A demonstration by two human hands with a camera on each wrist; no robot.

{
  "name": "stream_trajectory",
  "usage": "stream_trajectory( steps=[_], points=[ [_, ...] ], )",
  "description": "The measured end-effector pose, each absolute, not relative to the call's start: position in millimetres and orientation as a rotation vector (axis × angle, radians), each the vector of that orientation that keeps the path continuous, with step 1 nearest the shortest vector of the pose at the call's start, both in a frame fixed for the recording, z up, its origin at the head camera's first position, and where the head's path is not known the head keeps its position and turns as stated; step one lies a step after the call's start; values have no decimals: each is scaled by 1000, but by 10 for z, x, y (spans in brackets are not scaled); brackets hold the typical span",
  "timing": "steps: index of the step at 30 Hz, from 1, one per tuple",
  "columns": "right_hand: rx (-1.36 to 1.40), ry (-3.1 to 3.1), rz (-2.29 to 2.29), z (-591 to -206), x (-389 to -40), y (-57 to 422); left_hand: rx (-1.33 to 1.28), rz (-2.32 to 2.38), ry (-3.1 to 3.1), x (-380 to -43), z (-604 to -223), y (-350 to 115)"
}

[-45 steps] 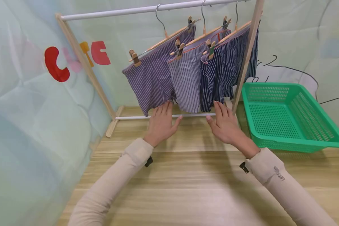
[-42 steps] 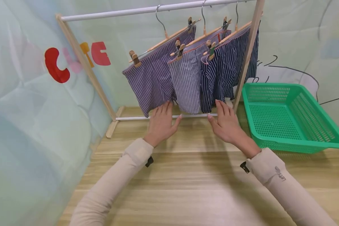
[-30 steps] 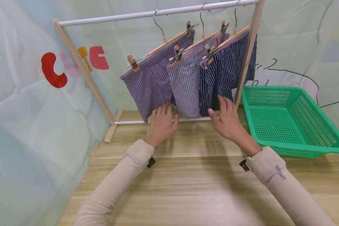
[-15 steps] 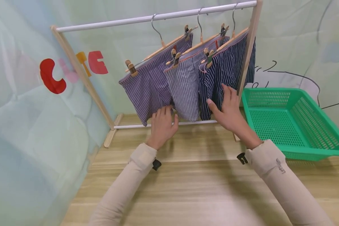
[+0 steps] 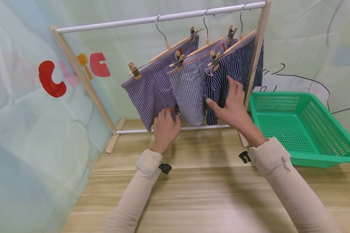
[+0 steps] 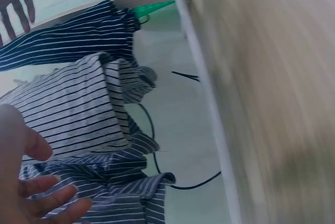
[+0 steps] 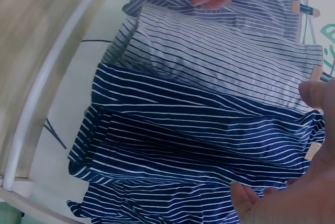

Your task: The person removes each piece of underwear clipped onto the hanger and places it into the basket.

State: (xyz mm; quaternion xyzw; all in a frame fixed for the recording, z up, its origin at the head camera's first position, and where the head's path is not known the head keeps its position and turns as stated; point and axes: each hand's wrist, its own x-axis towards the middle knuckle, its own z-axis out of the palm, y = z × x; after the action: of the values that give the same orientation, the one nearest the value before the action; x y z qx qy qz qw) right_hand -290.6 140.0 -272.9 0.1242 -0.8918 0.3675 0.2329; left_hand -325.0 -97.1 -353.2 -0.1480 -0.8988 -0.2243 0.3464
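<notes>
Three pairs of striped shorts hang by clips from hangers on a small rack: purple-striped shorts (image 5: 151,97) at the left, light grey-striped shorts (image 5: 189,94) in the middle, and navy-striped shorts (image 5: 233,68) at the right. My left hand (image 5: 164,127) is at the lower hem of the purple shorts, fingers loosely bent; contact with the cloth is unclear. In front of the navy shorts is my right hand (image 5: 234,106), thumb and fingers spread apart. In the right wrist view, its thumb and fingertips lie near the navy shorts' clipped waistband, holding nothing.
The rack's white top bar (image 5: 119,22) and low bar (image 5: 134,131) join wooden side posts. To the right on the wooden table (image 5: 192,194) sits a green plastic basket (image 5: 323,158). A printed cloth backdrop (image 5: 32,145) hangs behind and at the left.
My right hand has risen from the low bar up along the navy shorts. The left hand stays near the purple hem, with its fingers more bent. The view has tilted upward slightly.
</notes>
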Motion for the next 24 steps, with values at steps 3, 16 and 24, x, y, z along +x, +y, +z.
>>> stream_trajectory(
  steps=[3,16,24],
  points=[
    [324,-2410,1018,-2682,-2935,1378,-348,-642,-2326,-3269,-3519,-953],
    [351,-2102,1052,-2484,-3042,1267,-291,-785,-2256,-3334,-3527,-938],
    [340,-2131,999,-2365,-3126,1166,-321,-837,-2249,-3329,-3503,-935]
  ],
)
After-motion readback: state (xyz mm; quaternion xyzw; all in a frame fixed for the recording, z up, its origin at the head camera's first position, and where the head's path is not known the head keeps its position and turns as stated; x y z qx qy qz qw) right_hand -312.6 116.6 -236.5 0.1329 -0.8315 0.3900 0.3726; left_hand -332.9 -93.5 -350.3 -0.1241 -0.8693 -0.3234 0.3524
